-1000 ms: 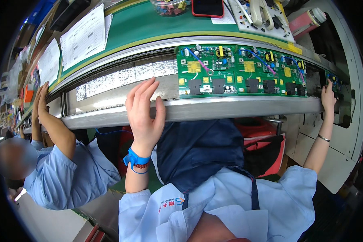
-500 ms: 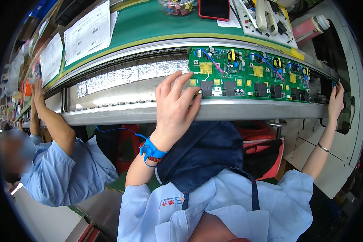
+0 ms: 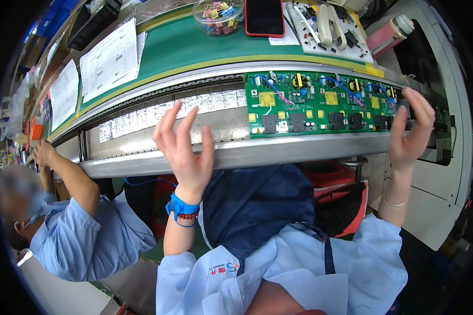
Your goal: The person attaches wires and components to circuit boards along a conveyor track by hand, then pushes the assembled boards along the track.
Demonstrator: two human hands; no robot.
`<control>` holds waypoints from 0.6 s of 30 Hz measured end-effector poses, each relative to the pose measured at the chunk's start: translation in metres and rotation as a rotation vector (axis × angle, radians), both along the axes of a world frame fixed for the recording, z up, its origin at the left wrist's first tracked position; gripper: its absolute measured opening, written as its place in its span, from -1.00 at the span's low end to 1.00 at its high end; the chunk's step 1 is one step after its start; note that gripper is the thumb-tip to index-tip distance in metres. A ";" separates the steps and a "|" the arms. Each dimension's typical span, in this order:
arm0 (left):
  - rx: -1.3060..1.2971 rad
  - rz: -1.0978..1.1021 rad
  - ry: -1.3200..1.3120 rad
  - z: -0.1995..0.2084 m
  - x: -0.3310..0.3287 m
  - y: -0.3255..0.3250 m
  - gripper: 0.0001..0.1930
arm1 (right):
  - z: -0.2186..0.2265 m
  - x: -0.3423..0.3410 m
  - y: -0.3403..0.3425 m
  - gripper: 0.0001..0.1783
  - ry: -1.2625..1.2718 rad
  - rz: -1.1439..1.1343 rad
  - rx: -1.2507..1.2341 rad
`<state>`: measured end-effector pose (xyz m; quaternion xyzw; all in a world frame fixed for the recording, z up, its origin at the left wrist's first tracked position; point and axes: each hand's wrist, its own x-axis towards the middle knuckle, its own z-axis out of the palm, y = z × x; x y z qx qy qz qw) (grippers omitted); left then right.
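A long green circuit board panel lies on the conveyor rails, carrying black blocks, yellow-taped parts and blue wires with pinkish sleeves. To the left of the panel, my left hand hovers over the front rail, fingers spread and nothing in them. A blue wrist strap and a beaded bracelet circle that wrist. My right hand is raised at the panel's right end, fingers apart and holding nothing; it hides part of that end. Whether its fingertips touch the board I cannot tell.
Behind the rails, a green work surface bears a clear tub of coloured clips, a phone, paper sheets and a white foam board with parts. A pink bottle stands at right. A co-worker sits at left.
My left hand has let go of the panel's left edge and moved left, its fingers spreading. My right hand has come inward from the far right end. The co-worker's hands have lowered.
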<state>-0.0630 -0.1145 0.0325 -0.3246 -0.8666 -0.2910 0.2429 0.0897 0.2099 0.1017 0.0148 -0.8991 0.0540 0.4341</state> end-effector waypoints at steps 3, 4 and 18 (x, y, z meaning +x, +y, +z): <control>0.125 0.031 0.007 0.001 0.001 -0.011 -0.64 | -0.004 -0.021 -0.034 -0.55 -0.012 0.195 -0.015; 0.210 0.018 -0.006 0.000 0.004 -0.012 -0.65 | -0.008 -0.031 -0.049 -0.54 -0.030 0.264 -0.010; 1.053 -1.148 0.563 0.096 0.070 -0.068 -0.68 | -0.077 -0.095 -0.182 -0.59 -0.201 0.821 -0.297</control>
